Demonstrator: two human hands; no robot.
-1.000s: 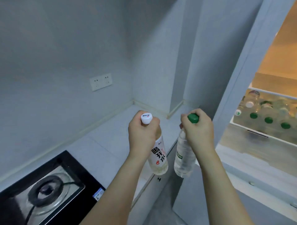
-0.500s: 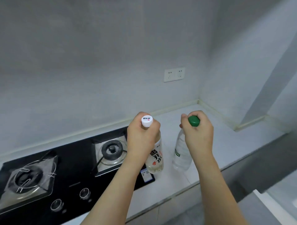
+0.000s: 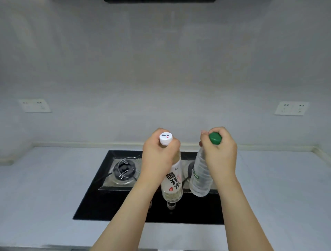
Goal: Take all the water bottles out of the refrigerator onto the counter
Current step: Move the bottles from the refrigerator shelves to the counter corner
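My left hand (image 3: 158, 158) grips the neck of a white-capped bottle (image 3: 172, 182) with a white label and black characters. My right hand (image 3: 221, 155) grips the neck of a clear green-capped bottle (image 3: 199, 176). Both bottles hang upright in the air above the black gas hob (image 3: 100, 202), side by side and a little apart. The pale counter (image 3: 44, 188) stretches to the left and right of the hob. The refrigerator is out of view.
The hob has a left burner (image 3: 124, 170) with a metal pan support; the right burner is mostly hidden behind the bottles. Wall sockets sit at the left (image 3: 35, 105) and right (image 3: 292, 108). A dark hood edge (image 3: 159, 1) shows at the top.
The view has swung left, away from the refrigerator, until the hob is centred below the hands. Both hands still hold their bottles at the same height in front of me.
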